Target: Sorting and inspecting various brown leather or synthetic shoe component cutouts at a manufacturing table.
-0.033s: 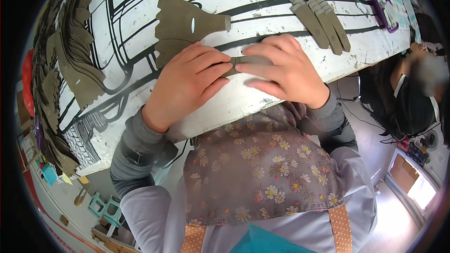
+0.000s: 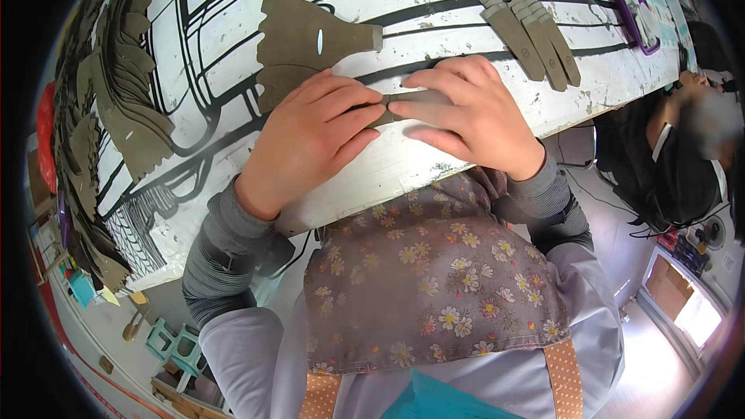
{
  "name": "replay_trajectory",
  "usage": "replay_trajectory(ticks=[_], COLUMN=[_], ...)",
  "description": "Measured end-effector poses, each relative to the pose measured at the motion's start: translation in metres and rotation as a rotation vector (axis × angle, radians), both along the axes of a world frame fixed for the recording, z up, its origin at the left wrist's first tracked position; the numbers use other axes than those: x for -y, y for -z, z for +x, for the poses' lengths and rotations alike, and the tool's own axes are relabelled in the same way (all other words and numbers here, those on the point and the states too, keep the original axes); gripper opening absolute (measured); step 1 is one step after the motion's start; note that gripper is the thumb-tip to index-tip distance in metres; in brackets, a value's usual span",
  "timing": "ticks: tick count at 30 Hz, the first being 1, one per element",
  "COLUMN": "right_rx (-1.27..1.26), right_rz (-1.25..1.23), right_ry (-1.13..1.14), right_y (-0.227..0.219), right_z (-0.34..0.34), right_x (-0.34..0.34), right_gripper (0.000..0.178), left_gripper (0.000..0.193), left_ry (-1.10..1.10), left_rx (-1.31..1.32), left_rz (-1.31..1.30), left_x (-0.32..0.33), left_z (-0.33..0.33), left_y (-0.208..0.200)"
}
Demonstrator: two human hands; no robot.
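My left hand [image 2: 314, 128] lies over an olive-brown scalloped flat piece [image 2: 273, 84], its fingers pressing the narrow end to the table and hiding most of it. From the right, my right hand [image 2: 469, 112] holds a slim olive-brown strip [image 2: 425, 96] down under its fingers, the thumb apart below. The strip's end meets the narrow end between my fingertips; whether they overlap I cannot tell. Just beyond my left hand lies another fan-shaped scalloped piece [image 2: 299, 31] with an oval slot and a greyish narrow tip.
Several matching strips [image 2: 535, 39] with pale ends lie beyond my right hand. Stacked scalloped pieces [image 2: 128, 77] cover the left of the white, black-lined table [image 2: 434, 12]. A purple tray [image 2: 630, 12] sits at the far right. A person [image 2: 683, 140] is beyond the right edge.
My right hand's fingers have shifted very slightly on the strip. Everything else stays in place.
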State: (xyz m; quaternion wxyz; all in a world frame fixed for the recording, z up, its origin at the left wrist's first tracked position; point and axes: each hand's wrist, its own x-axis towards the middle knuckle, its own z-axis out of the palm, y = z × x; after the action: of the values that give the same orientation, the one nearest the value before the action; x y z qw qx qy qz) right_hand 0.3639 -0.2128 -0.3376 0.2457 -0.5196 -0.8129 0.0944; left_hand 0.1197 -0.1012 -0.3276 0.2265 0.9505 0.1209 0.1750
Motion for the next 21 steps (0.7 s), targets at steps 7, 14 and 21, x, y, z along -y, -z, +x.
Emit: replay_trajectory(ticks=[7,14,21], right_rx=[-0.001,-0.124,-0.032], right_rz=[0.015,0.032,0.031], right_ry=[0.031,-0.152,-0.020], right_y=[-0.001,0.006,0.001], right_z=[0.002,0.013,0.006], right_x=[-0.005,-0.005,0.001], right_gripper=[0.037,0.035,0.044], left_gripper=[0.027,0.026,0.025], left_ry=[-0.024,-0.031,-0.034], left_rx=[-0.011,-0.025,0.026], left_rz=[-0.039,-0.078,-0.091], left_x=[0.000,0.000,0.007], left_z=[0.002,0.006,0.008], left_y=[0.000,-0.007,-0.014])
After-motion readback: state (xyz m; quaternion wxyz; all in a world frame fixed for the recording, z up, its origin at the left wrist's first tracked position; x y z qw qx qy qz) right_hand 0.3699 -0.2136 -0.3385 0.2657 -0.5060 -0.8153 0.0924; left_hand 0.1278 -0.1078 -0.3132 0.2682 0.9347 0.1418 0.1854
